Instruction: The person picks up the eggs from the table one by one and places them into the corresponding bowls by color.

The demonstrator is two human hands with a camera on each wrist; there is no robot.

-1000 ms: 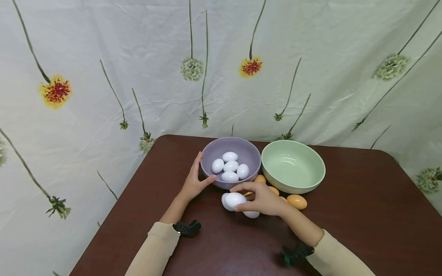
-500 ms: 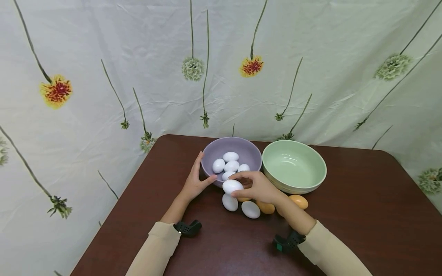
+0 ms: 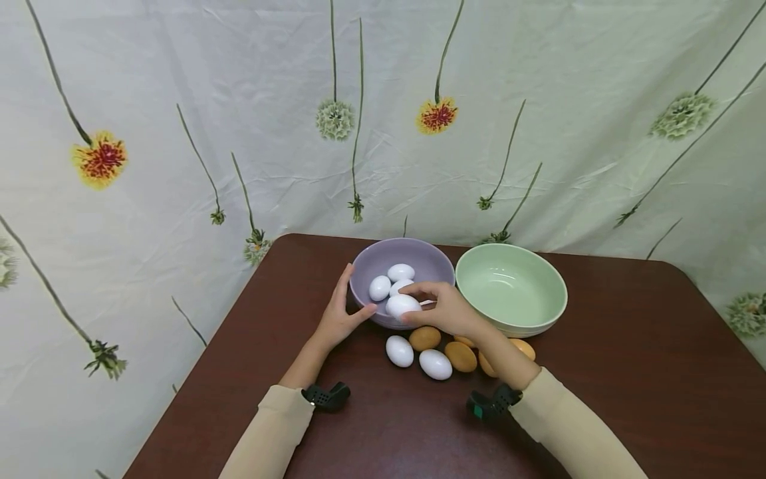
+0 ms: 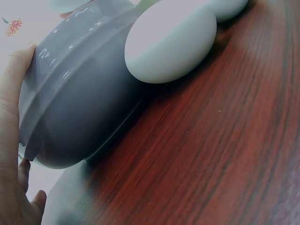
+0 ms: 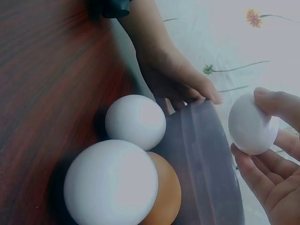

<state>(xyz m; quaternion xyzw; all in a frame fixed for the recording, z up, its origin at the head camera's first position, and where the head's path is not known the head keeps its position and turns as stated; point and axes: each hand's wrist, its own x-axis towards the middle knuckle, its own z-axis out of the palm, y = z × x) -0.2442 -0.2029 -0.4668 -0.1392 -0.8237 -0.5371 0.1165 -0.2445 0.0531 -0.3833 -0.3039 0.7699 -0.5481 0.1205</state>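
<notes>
In the head view my right hand (image 3: pixel 450 310) pinches a white egg (image 3: pixel 403 306) over the near rim of the purple bowl (image 3: pixel 427 255). The right wrist view shows this egg (image 5: pixel 252 124) between the thumb and fingertips. Several white eggs, such as the one at the back (image 3: pixel 401 271), lie in the bowl, partly hidden by my right hand. My left hand (image 3: pixel 335 320) holds the bowl's left side, its thumb at the near rim and its fingers round the outside. Two white eggs (image 3: pixel 399 351) lie on the table before the bowl, beside several brown eggs (image 3: pixel 460 357).
A green bowl (image 3: pixel 510 289) stands close to the purple bowl's right, with no egg visible inside. Both stand on a dark red-brown table (image 3: pixel 371 432), near its back edge. Behind hangs a pale cloth (image 3: pixel 269 80) with printed flowers.
My right hand has lifted the white egg from the group on the table, forward and up to the purple bowl's rim. The left hand keeps its place on the bowl.
</notes>
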